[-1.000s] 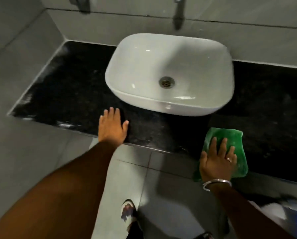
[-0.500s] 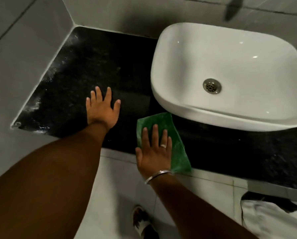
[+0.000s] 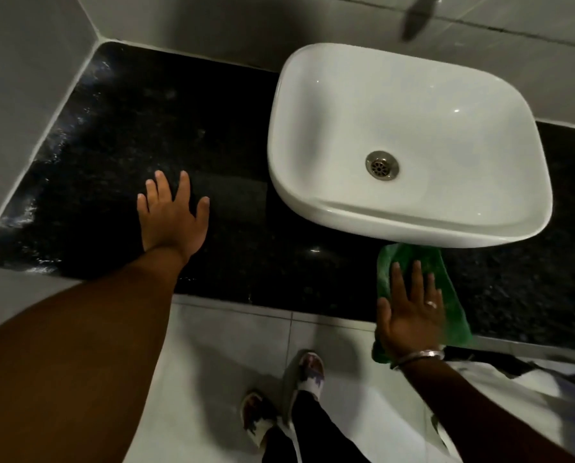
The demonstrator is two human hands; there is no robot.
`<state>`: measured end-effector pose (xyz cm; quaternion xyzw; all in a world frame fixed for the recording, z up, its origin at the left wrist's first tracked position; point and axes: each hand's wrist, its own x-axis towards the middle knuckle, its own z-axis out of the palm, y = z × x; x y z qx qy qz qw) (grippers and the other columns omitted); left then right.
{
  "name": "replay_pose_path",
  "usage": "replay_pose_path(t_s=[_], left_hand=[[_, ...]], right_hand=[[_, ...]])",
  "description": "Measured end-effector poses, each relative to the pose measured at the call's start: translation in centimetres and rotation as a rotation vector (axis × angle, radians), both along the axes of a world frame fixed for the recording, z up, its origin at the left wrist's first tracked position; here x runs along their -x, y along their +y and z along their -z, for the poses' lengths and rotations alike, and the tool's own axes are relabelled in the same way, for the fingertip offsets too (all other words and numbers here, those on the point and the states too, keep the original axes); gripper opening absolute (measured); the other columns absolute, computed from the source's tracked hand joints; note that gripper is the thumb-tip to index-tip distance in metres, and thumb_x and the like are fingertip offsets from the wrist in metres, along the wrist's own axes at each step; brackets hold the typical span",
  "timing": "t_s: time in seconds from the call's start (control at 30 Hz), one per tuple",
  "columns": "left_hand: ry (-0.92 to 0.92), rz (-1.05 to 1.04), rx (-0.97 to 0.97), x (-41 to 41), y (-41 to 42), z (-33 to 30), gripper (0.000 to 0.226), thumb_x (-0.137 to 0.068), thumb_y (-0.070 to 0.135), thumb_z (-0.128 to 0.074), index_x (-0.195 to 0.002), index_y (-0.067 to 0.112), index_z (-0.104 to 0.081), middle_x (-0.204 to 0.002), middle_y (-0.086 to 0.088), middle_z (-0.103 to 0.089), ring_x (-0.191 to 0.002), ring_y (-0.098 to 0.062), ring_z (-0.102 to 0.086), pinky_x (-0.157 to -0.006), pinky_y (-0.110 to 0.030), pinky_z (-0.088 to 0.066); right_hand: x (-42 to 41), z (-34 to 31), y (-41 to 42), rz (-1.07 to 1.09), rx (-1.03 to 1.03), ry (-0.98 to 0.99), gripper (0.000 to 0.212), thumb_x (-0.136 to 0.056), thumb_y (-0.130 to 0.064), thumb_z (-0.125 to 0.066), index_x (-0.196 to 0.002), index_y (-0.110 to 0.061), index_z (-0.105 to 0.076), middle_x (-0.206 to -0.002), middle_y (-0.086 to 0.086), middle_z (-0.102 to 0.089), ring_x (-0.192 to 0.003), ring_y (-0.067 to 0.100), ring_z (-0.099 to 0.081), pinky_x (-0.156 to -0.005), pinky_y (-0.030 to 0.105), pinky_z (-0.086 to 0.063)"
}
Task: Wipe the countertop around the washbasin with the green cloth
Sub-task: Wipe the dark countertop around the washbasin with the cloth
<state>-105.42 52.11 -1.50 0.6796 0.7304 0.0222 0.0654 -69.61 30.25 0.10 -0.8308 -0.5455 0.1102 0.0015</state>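
Observation:
A white washbasin [image 3: 409, 105] stands on a black speckled countertop [image 3: 152, 135]. The green cloth [image 3: 453, 295] lies flat on the counter's front strip, just below the basin's front rim. My right hand [image 3: 409, 312] presses flat on the cloth with fingers spread, a ring and a metal bangle showing. My left hand [image 3: 172, 215] rests palm down on the bare counter left of the basin, holding nothing.
Grey tiled walls [image 3: 22, 78] bound the counter at the left and back. A tap [image 3: 416, 15] shows blurred above the basin. White streaks [image 3: 22, 215] mark the counter's left edge. My feet in sandals [image 3: 299, 392] stand on the tiled floor below.
My right hand has slid the green cloth to the right along the front strip, from beside my left hand to under the basin's front edge. The left hand stays planted.

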Motion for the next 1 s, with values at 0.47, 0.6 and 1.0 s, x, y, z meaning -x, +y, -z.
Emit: replay_pose_path(t_s=[0.47, 0.6, 1.0], left_hand=[[0.013, -0.016, 0.056, 0.2, 0.1, -0.5, 0.068, -0.096, 0.058, -0.025, -0.156, 0.027, -0.012, -0.164, -0.019, -0.008, -0.151, -0.036, -0.008, -0.123, -0.052, -0.008], [-0.007, -0.017, 0.088, 0.3, 0.0, -0.9, 0.069, -0.096, 0.059, -0.023, -0.156, 0.027, -0.01, -0.164, -0.018, -0.005, -0.151, -0.036, -0.005, -0.123, -0.051, -0.006], [0.05, 0.351, 0.067, 17.7, 10.2, -1.0, 0.065, -0.097, 0.053, -0.025, -0.155, 0.024, -0.02, -0.163, -0.02, -0.013, -0.15, -0.039, -0.01, -0.121, -0.051, -0.009]], right_hand=[[12.9, 0.3, 4.4, -0.736, -0.01, 0.119, 0.07, -0.081, -0.053, -0.049, -0.146, -0.036, -0.03, -0.157, 0.003, -0.026, -0.14, 0.036, -0.03, -0.111, 0.051, -0.02], [5.1, 0.0, 2.0, -0.428, 0.025, 0.074, 0.068, -0.085, -0.062, -0.034, -0.148, -0.038, -0.023, -0.158, 0.002, -0.018, -0.142, 0.032, -0.024, -0.112, 0.048, -0.018], [23.1, 0.5, 8.1, -0.159, 0.024, 0.069, 0.071, -0.087, -0.056, -0.028, -0.15, -0.023, -0.023, -0.159, 0.016, -0.013, -0.143, 0.044, -0.012, -0.114, 0.058, -0.014]])
